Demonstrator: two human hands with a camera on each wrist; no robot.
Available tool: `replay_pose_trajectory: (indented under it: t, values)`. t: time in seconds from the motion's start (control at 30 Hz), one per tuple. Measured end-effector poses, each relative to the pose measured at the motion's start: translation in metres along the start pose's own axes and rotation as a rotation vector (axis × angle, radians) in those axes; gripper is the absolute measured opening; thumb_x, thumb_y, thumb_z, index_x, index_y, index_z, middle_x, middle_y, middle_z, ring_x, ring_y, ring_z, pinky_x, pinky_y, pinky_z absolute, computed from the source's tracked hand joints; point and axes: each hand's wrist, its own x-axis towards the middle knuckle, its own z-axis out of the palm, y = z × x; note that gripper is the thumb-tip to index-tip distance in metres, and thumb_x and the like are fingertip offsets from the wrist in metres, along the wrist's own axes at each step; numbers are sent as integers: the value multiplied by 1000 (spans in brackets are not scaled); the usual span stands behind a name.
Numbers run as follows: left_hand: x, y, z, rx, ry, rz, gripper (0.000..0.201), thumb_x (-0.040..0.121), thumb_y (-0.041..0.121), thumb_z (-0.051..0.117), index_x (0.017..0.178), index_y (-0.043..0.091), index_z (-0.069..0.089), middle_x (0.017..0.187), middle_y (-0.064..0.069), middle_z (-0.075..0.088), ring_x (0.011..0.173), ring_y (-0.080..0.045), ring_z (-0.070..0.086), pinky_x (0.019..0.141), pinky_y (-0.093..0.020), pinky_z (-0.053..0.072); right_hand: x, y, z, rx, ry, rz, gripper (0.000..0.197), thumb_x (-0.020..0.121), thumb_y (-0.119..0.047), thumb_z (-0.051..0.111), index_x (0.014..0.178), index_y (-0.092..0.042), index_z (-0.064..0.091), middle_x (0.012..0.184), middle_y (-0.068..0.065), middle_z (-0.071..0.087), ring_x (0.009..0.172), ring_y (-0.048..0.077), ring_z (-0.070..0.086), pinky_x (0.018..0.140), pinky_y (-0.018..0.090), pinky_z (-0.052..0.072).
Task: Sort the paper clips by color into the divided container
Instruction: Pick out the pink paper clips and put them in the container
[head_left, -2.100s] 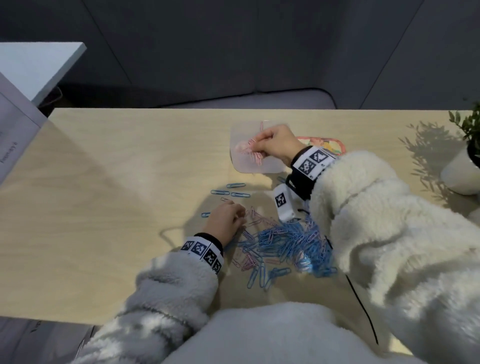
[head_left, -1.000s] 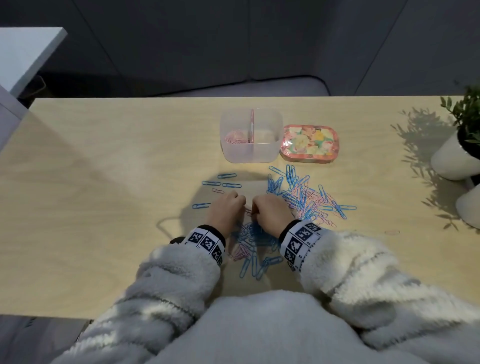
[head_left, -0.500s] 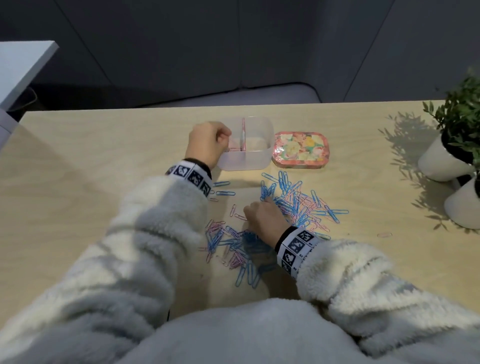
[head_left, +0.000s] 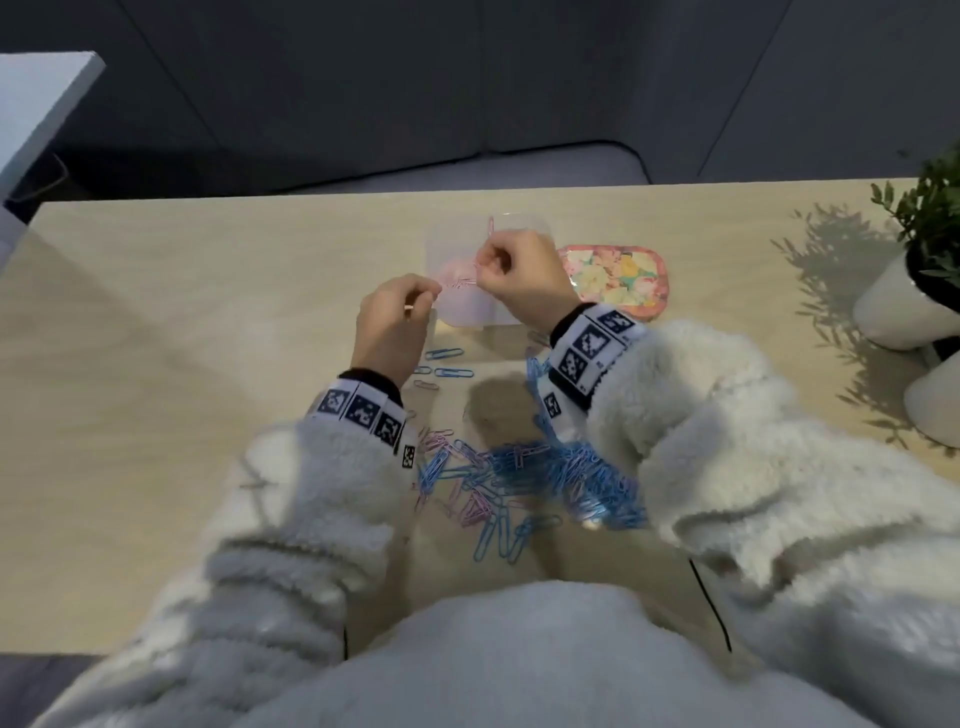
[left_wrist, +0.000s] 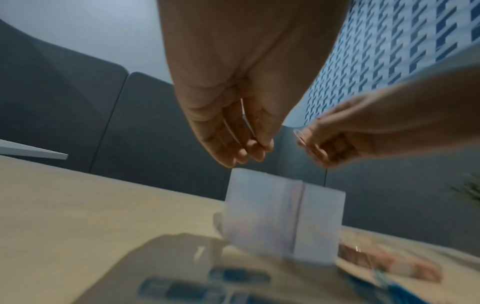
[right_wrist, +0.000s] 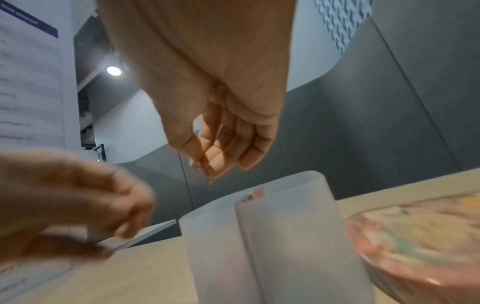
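Observation:
The clear divided container (head_left: 436, 244) stands at mid-table, with pink clips (head_left: 457, 273) in its left compartment. My right hand (head_left: 480, 265) hovers over it and pinches a few pink paper clips (head_left: 466, 283) between thumb and forefinger; one of them also shows in the right wrist view (right_wrist: 200, 168). My left hand (head_left: 423, 299) hangs just left of the container (left_wrist: 272, 216), fingers curled against the thumb, with a short pink sliver at the thumb. A mixed pile of blue and pink clips (head_left: 519, 467) lies near me between my forearms, partly hidden by the right sleeve.
A floral tin (head_left: 618, 280) sits right of the container. Loose blue clips (head_left: 447, 358) lie in front of the container. White plant pots (head_left: 904, 301) stand at the table's right edge. A white shelf corner (head_left: 47, 98) juts in at top left.
My right hand has come up from the pile to the container with pink clips. My left hand has drawn back slightly from over the container.

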Motion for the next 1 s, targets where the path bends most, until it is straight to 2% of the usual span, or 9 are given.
replay_pose_trajectory:
  t: [0.1,0.2,0.37,0.47,0.57,0.63,0.77,0.9,1.0]
  values:
    - [-34,-25,-2,111,-98,-28,18,87,6,53,96,9,68,98,-8,70,90,-20,62,82,-28,47,23,-10,5,-81,45,-52,15,80,-5,52,82,-4,67,80,10,66,73,18,54,65,27,47]
    - [-60,-46,-5,220,-181,-97,18,87,10,55,98,13,67,100,-4,69,93,-19,61,84,-28,46,32,-16,10,-204,-40,-42,28,89,-4,42,100,-5,67,101,12,68,89,25,60,70,23,47]
    - [-93,-63,-12,261,-274,-209,6,85,19,62,90,20,64,89,6,62,83,-12,57,75,-24,43,11,-18,19,-274,-50,-150,27,90,-9,44,101,-4,67,104,14,69,99,29,61,95,37,43]
    - [-109,-63,-11,283,-347,-225,11,78,31,69,77,23,61,79,8,59,77,-15,59,69,-26,45,-30,-5,38,-327,-214,-216,20,91,-14,49,95,-8,67,99,9,69,94,26,59,85,38,46]
    - [-120,-55,-2,384,-367,-201,22,74,40,69,81,21,62,83,4,58,78,-16,55,69,-30,45,-71,17,58,-390,-470,-154,14,87,-17,53,89,-13,67,94,5,69,89,22,60,73,30,45]
    - [-123,-48,4,431,-343,-173,22,75,39,67,83,20,61,83,3,55,79,-18,54,68,-31,42,-87,30,68,-433,-546,-128,13,85,-19,56,90,-14,66,97,4,68,93,23,60,71,27,39]
    - [-121,-43,8,411,-345,-190,14,80,31,64,82,18,60,84,3,53,80,-18,53,69,-32,41,-96,39,78,-420,-530,-110,11,85,-21,60,91,-12,64,98,7,66,95,25,58,72,29,38]
    - [-118,-46,0,177,-317,-302,14,82,24,64,72,20,56,70,3,64,67,-18,62,66,-34,49,-94,38,77,-406,-526,-83,11,84,-17,60,93,-10,65,100,8,66,95,26,58,77,33,44]
    - [-112,-52,-11,93,-280,-310,7,84,18,63,78,15,60,73,1,63,73,-23,62,69,-35,51,-91,40,69,-379,-529,-48,14,84,-10,57,94,-7,67,101,10,66,95,26,60,79,34,47]
